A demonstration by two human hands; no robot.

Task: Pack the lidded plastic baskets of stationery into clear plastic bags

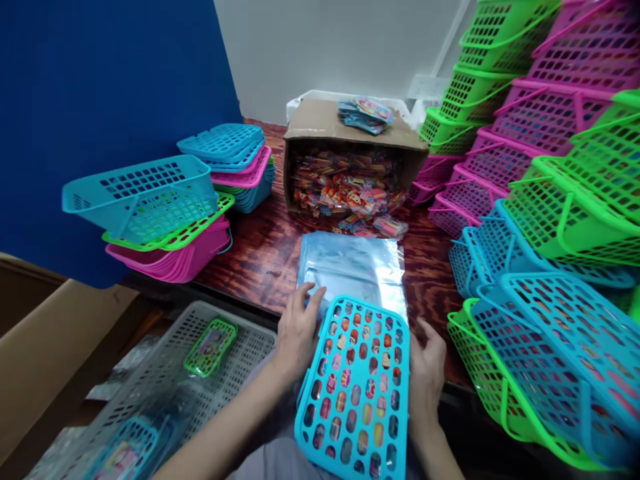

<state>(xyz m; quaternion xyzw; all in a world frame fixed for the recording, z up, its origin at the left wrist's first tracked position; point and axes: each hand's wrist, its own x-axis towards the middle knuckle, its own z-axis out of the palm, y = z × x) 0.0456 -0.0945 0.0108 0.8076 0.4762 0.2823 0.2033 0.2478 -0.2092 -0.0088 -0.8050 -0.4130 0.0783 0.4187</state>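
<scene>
A blue plastic basket [357,390] with a latticed lid is tilted in front of me, above my lap and overlapping the table edge. Small colourful printed items show through the lid's oval holes. My left hand [299,328] holds the basket's left side, its fingertips bent beside the upper left corner. On the opposite side my right hand [427,367] supports the wall, and its inner fingers are partly hidden behind the lid. Just beyond the basket lies a stack of clear, shiny plastic bags [350,260], partly covered by it.
An open cardboard box [313,127] of small packets stands behind, with printed cards [365,113] on top. Nested baskets [185,257] and lids [223,143] sit at left. Filled baskets [545,127] tower at right. A grey crate [235,327] holding small baskets is below left.
</scene>
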